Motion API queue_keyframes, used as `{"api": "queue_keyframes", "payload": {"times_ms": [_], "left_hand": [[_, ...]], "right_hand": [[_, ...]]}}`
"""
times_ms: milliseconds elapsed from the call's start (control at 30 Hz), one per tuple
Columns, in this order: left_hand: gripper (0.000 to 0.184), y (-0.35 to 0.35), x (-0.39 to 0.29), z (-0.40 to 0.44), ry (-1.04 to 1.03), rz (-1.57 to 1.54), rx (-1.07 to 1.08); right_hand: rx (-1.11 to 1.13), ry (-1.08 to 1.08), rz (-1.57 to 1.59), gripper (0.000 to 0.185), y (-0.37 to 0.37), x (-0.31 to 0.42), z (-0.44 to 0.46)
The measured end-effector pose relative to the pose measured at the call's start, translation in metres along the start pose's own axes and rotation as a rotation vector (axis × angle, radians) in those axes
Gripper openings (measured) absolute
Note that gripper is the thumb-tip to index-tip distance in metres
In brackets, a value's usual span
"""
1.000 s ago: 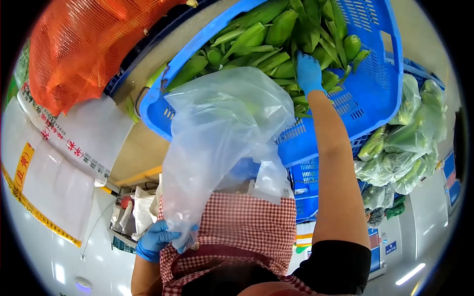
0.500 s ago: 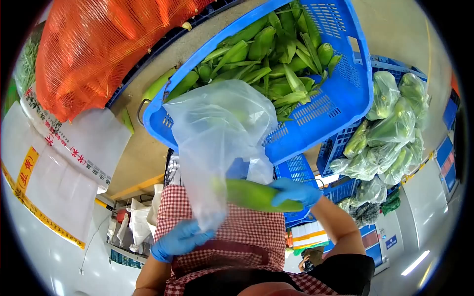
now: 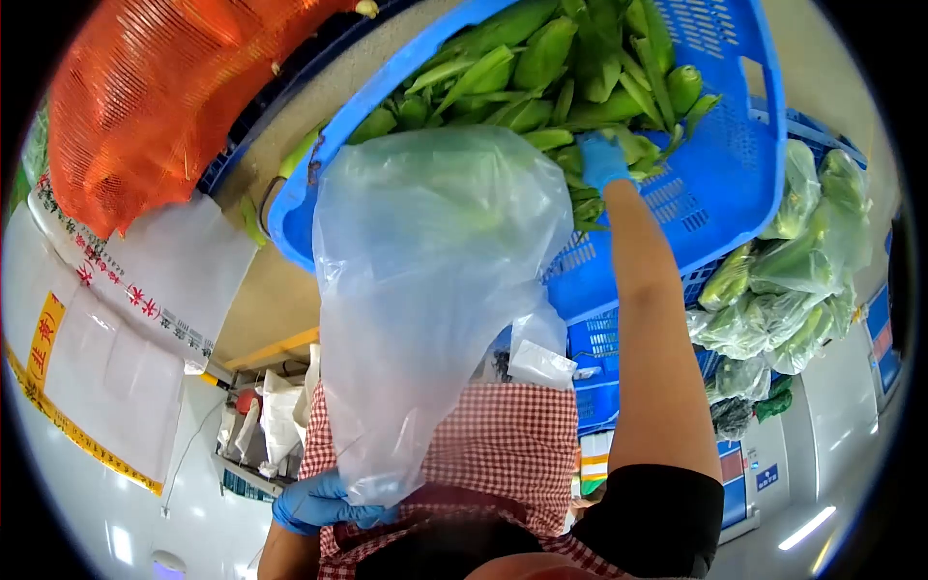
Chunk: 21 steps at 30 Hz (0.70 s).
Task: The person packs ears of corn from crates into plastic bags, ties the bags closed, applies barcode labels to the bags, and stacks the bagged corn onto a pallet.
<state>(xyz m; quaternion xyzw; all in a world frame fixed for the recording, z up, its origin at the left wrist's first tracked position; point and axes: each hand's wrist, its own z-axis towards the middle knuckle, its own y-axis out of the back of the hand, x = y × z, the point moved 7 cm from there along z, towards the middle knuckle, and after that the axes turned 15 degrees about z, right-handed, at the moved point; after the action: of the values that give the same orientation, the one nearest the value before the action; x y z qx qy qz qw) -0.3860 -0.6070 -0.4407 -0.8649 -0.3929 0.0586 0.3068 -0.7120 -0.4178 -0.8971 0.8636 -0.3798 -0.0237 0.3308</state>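
A large, cloudy clear plastic bag (image 3: pixel 406 300) hangs down in front of me, its far end lying over the rim of the blue crate (image 3: pixel 677 208). My left hand (image 3: pixel 333 501), in a blue glove, is closed on the bag's near edge by my checked apron (image 3: pixel 517 430). Green ears of corn in their husks (image 3: pixel 546 53) fill the far side of the crate. Stretched out into the crate, my blue-gloved right hand (image 3: pixel 603 160) touches the husks. Its fingertips are partly hidden among the leaves, so its grip is unclear. Green shows faintly through the bag.
An orange mesh sack (image 3: pixel 155 106) stands at the upper left above white printed sacks (image 3: pixel 145 261). Bagged green vegetables (image 3: pixel 793 280) are piled on blue crates to the right. Beside my left is a low rack with white bags (image 3: pixel 280 416).
My right hand has let go of the green ear of corn near the bag and moved up and forward into the crate. The bag hangs straighter and fuller; my left hand is slightly lower.
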Motion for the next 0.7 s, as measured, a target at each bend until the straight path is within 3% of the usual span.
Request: {"api": "queue_keyframes", "payload": {"times_ms": [67, 167, 233, 300, 367, 467, 500, 533, 567, 667, 700], "left_hand": [[0.025, 0.002, -0.008, -0.004, 0.078, -0.077, -0.043], [0.028, 0.006, -0.003, -0.009, 0.051, 0.129, -0.044], [0.029, 0.005, -0.006, -0.016, 0.113, 0.164, -0.089], [0.028, -0.006, -0.016, -0.016, 0.057, 0.158, -0.078], [0.027, -0.019, -0.029, -0.009, -0.024, 0.156, -0.042], [0.023, -0.038, -0.042, 0.001, -0.151, 0.239, 0.038], [0.022, -0.041, -0.042, 0.003, -0.183, 0.325, 0.060], [0.021, -0.045, -0.044, 0.006, -0.215, 0.411, 0.080], [0.021, -0.051, -0.049, 0.009, -0.201, 0.532, 0.074], [0.023, -0.065, -0.045, 0.005, -0.378, 0.939, 0.122], [0.024, -0.055, -0.024, 0.001, -0.339, 1.032, 0.101]], "right_hand": [[0.104, -0.012, -0.153, 0.050, 0.002, 0.002, 0.002], [-0.063, 0.166, -0.084, 0.053, 0.039, 0.005, -0.033], [-0.290, 0.089, 0.113, 0.059, 0.106, 0.010, -0.081], [-0.501, 0.180, 0.448, 0.065, 0.166, 0.017, -0.134], [-0.343, 0.224, 1.010, 0.065, 0.197, 0.035, -0.177], [0.186, 0.512, 1.078, 0.064, 0.214, 0.118, -0.224], [0.266, 0.645, 1.014, 0.064, 0.215, 0.150, -0.237], [0.523, 0.631, 0.987, 0.064, 0.207, 0.186, -0.246], [0.725, 0.652, 1.160, 0.064, 0.186, 0.214, -0.252], [0.629, 0.579, 1.197, 0.057, 0.105, 0.265, -0.242], [0.561, 0.510, 1.236, 0.054, 0.078, 0.264, -0.228]]}}
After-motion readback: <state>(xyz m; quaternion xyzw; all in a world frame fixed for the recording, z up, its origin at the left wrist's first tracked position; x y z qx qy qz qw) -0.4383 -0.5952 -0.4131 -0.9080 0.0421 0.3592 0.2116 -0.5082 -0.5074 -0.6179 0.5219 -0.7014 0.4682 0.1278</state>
